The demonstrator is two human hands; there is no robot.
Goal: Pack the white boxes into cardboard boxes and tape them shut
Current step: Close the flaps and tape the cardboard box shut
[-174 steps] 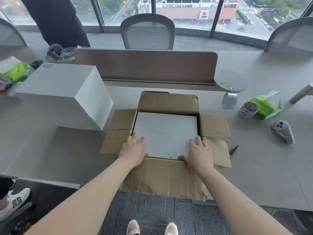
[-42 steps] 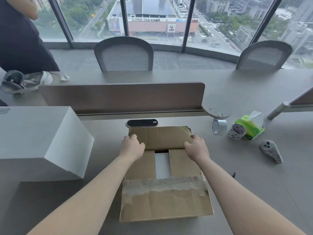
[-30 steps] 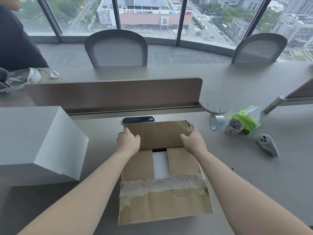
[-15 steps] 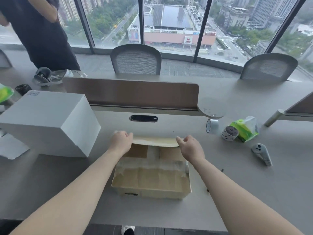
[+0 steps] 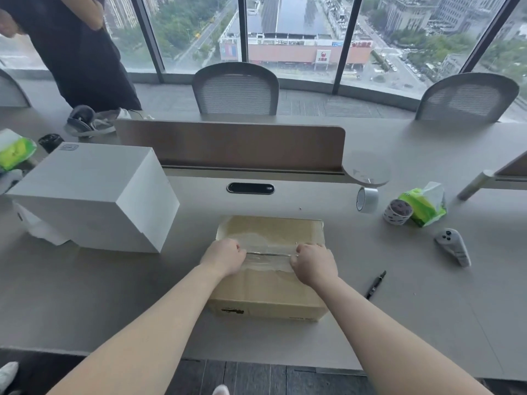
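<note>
Both hands, left hand (image 5: 225, 256) and right hand (image 5: 312, 262), press curled on the closed cardboard box (image 5: 268, 289), white box (image 5: 94, 195) left, tape roll (image 5: 367, 199) far right, grey table (image 5: 85, 303).

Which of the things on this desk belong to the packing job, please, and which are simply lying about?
Job: cardboard box, white box, tape roll.
Lying about: tissue pack, controller, pen, headphones.
</note>
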